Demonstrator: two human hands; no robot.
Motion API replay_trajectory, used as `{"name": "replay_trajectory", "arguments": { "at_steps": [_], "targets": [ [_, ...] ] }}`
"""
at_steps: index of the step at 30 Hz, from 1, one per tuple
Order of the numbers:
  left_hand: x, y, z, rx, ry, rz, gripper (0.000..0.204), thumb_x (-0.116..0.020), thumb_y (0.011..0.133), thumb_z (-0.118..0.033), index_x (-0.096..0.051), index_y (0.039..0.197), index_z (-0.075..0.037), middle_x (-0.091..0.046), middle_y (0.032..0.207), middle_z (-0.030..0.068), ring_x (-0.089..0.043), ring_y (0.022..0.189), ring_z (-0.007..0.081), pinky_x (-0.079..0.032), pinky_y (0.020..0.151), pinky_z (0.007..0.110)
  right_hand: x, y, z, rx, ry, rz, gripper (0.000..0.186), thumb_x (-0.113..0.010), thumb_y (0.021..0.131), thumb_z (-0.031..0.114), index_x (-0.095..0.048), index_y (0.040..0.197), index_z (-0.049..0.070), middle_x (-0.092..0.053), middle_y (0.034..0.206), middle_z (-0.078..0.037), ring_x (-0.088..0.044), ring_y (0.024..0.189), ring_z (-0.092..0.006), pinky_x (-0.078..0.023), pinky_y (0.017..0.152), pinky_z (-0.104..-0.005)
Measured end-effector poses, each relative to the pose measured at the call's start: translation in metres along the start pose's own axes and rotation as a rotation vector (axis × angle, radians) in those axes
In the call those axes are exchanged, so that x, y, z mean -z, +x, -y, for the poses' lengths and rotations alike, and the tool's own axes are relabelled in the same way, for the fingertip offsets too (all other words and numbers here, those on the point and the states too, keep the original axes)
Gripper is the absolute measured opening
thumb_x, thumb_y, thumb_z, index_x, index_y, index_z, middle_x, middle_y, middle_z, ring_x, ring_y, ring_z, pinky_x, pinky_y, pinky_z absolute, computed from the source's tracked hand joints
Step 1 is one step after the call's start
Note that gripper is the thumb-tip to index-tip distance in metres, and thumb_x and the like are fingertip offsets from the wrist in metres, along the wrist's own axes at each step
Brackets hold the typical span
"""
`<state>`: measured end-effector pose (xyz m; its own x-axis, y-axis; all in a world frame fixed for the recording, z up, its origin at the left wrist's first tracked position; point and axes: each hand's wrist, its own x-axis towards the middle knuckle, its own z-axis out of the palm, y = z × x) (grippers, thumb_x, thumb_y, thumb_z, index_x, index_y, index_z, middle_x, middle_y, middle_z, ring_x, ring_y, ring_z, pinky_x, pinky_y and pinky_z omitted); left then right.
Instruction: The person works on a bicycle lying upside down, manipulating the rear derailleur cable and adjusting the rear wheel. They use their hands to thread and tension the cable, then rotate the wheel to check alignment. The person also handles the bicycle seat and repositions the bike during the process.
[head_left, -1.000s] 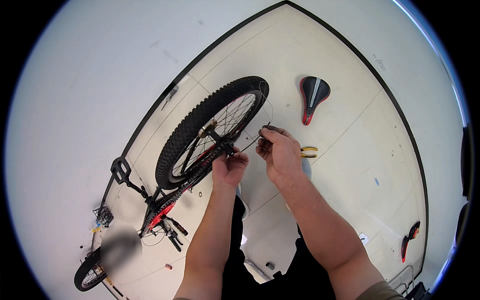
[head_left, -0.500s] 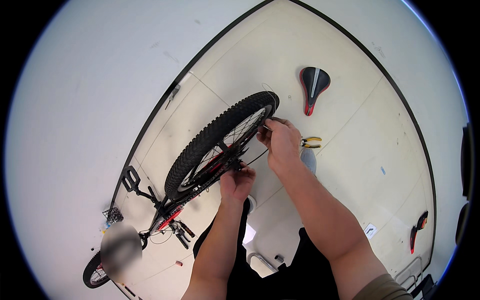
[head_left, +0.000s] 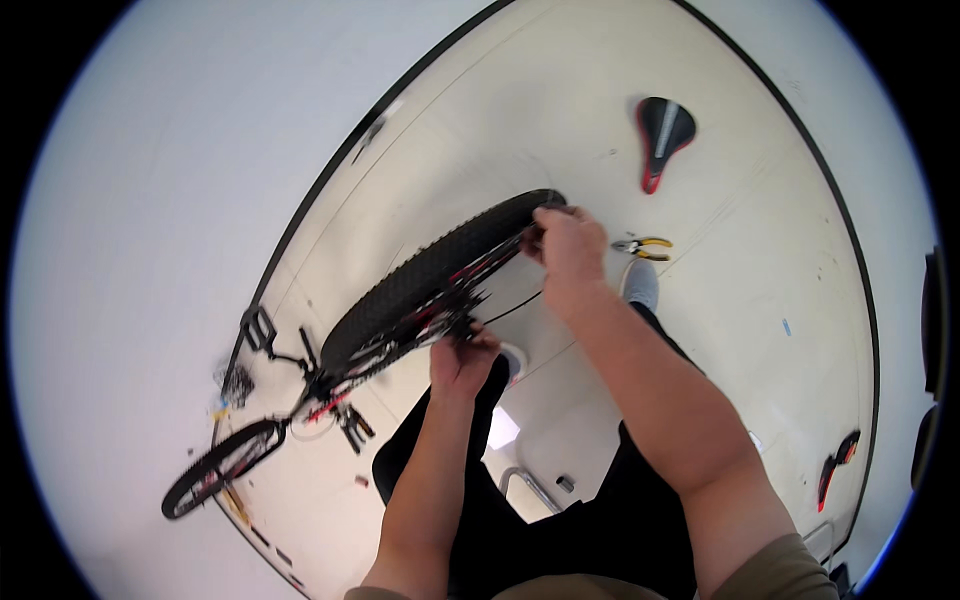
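Note:
A bicycle lies ahead of me and to my left, its knobbly black rear wheel [head_left: 420, 265] tilted between my hands and the wall. My left hand [head_left: 464, 362] is closed, fingers curled up against the dark rear derailleur [head_left: 458, 322] beside the sprockets. Higher up, my right hand [head_left: 568, 245] pinches at the far end of the wheel, apparently on a thin cable. Motion blur and the fingers hide most of what it grips. A black cable housing [head_left: 512, 307] runs from near the derailleur toward my right wrist.
Yellow-handled pliers [head_left: 645, 247] lie by my grey shoe [head_left: 641, 284]. Beyond them is a black-and-red saddle [head_left: 664, 138]. A pedal [head_left: 258, 328] sticks out near the wall, and the front wheel [head_left: 222, 468] is lower left. A red-and-black part [head_left: 835, 470] lies far right.
The view has shifted, so saddle and pliers sit further right. My right hand has moved slightly up along the wheel. Both hands keep their grip; a blurred patch over the front wheel is gone.

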<state>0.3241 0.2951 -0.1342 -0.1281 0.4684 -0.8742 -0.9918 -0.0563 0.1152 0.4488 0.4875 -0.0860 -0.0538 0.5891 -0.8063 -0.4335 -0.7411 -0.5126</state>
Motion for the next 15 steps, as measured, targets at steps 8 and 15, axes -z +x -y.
{"name": "replay_trajectory", "arguments": {
  "at_steps": [8, 15],
  "targets": [
    [0.019, 0.021, 0.004, 0.008, 0.001, 0.004, 0.022, -0.048, 0.104, -0.024, -0.059, 0.095, -0.006, -0.059, 0.082, 0.0063, -0.053, 0.068, 0.0185, -0.049, 0.071, 0.037, 0.008, 0.005, 0.016, 0.045, -0.084, 0.063, 0.013, -0.063, 0.094, 0.007, -0.059, 0.103, -0.001, -0.063, 0.090, -0.008, -0.062, 0.074, -0.0163, -0.057, 0.068, -0.0324],
    [0.009, -0.003, 0.011, -0.114, 0.005, -0.226, 0.021, -0.045, 0.105, -0.021, -0.057, 0.099, -0.005, -0.060, 0.091, 0.0102, -0.054, 0.074, 0.0208, -0.052, 0.077, 0.042, 0.007, -0.002, 0.010, 0.059, -0.098, 0.087, 0.014, -0.064, 0.093, 0.006, -0.060, 0.106, 0.001, -0.064, 0.092, -0.008, -0.064, 0.079, -0.0158, -0.057, 0.068, -0.0325]
  ]
}}
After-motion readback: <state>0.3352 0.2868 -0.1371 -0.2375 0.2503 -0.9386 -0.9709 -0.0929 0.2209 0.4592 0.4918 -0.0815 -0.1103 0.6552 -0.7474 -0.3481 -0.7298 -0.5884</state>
